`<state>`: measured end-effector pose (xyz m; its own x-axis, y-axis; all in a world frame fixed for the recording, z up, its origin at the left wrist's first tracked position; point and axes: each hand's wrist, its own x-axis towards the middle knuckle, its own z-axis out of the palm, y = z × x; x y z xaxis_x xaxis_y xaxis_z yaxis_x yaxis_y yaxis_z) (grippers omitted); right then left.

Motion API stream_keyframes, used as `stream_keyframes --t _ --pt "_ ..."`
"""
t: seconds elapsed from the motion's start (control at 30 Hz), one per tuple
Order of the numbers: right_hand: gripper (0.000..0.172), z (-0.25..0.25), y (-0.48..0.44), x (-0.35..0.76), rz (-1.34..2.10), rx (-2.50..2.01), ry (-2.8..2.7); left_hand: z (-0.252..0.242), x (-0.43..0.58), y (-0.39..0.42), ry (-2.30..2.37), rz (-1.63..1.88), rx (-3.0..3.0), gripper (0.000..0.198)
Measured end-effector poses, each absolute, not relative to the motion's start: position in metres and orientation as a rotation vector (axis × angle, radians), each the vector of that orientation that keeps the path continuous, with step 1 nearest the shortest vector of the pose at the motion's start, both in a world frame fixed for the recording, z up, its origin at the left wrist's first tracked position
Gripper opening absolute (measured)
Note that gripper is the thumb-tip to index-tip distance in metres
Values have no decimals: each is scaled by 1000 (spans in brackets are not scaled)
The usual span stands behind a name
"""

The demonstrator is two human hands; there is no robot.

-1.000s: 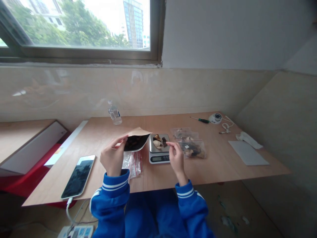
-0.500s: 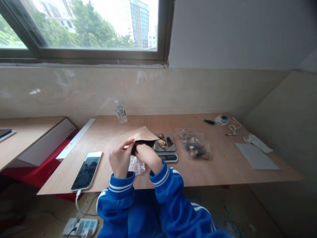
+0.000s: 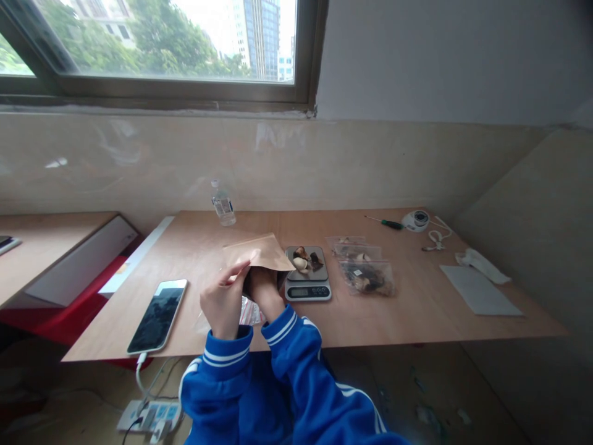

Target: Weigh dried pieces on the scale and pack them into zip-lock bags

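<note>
A brown paper bag (image 3: 259,249) is held up over the table, its mouth facing me. My left hand (image 3: 225,300) pinches the rim of the bag at its left side. Inside the mouth sits my right hand (image 3: 266,289), in past the knuckles, so its fingers are hidden. Just right of the bag is a digital kitchen scale (image 3: 308,292) with a few dried mushroom pieces (image 3: 301,264) on its plate. Beneath my hands lie clear zip bags (image 3: 251,312) with red strips, partly covered.
Several zip bags of dark dried pieces (image 3: 365,278) lie right of the scale. Farther right are a screwdriver (image 3: 391,224), a white dome camera (image 3: 416,220) and a white sheet (image 3: 482,290). A plastic bottle (image 3: 223,205) stands at the back; a charging phone (image 3: 158,316) lies at left.
My right hand has gone deeper into the paper bag, its forearm swinging left and uncovering the scale's display. My left hand keeps its pinch on the rim. The view has shifted slightly.
</note>
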<state>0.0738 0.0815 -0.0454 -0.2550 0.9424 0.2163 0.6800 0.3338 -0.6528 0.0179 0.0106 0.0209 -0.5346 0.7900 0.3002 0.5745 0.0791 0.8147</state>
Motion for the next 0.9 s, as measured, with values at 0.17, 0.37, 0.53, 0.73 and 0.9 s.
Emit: stream_keyframes --t 0.17,0.37,0.53,0.73,0.9 --pt "29 -43 85 75 586 -1483 -2005 19 17 10 2163 1439 1384 22" --pt "37 -29 75 88 802 -1385 -1922 14 17 10 2128 1461 1415 21" --pt "43 -13 53 106 916 -1309 -1807 13 17 9 2132 1483 1445 20" --pt "30 -2 30 122 943 -1301 -1727 14 15 9 2171 1431 1456 18" --pt "32 2 23 132 942 -1351 -1592 15 17 9 2157 1413 1462 16"
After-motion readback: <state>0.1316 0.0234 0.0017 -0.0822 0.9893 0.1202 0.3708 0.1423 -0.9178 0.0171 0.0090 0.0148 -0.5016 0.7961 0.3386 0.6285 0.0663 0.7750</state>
